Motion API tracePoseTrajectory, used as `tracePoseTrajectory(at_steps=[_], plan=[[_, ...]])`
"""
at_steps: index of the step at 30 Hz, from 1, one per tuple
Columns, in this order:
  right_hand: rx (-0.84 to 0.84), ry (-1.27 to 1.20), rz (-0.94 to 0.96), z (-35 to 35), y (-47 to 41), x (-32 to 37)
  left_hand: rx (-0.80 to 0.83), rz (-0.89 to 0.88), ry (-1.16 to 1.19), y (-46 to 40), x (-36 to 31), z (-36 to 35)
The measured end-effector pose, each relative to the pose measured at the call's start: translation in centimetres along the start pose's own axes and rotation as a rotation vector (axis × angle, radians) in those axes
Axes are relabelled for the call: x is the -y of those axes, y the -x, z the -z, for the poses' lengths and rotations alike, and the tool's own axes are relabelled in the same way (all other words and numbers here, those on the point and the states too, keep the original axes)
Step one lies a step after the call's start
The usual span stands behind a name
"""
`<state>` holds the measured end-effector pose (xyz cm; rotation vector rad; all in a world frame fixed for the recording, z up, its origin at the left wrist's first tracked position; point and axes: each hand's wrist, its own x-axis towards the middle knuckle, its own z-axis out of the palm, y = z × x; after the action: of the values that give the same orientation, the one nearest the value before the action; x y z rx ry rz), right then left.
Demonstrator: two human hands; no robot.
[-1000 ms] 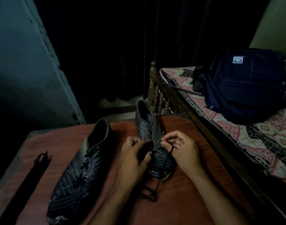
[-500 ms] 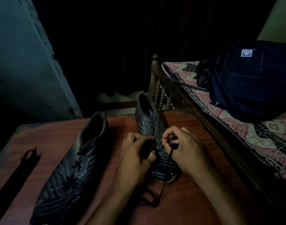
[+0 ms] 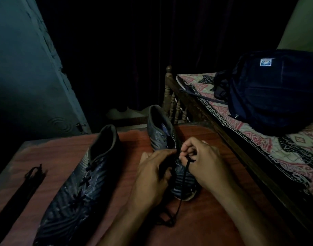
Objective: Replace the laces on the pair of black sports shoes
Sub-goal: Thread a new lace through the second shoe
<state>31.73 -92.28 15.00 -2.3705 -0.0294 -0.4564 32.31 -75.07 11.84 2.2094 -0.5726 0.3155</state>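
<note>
**Lace runs toward the wrists from the right-hand pinch**

The right hand point(image 3: 203, 162) pinches the black lace point(image 3: 185, 176) just over the right shoe point(image 3: 169, 153), whose long axis points away from the person. The lace trails back between the forearms. The left hand point(image 3: 152, 176), fingers curled, steadies the shoe's near side; what it grasps is hidden. The other shoe point(image 3: 77, 183) lies left of both hands.

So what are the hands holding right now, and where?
The right hand pinches the black lace near its upper end, above the shoe. The left hand holds the shoe's side.
</note>
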Motion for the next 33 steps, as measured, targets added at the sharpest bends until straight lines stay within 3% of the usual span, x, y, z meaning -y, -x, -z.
tracePoseTrajectory(at_steps=[20,33], plan=[[0.075,-0.250,-0.159,0.9,-0.9,-0.5,0.019,0.025,0.085,0.4,-0.4,-0.3],[0.255,-0.372,-0.142,2.1,-1.1,-1.0,-0.042,0.097,0.107,-0.1,-0.7,-0.4]])
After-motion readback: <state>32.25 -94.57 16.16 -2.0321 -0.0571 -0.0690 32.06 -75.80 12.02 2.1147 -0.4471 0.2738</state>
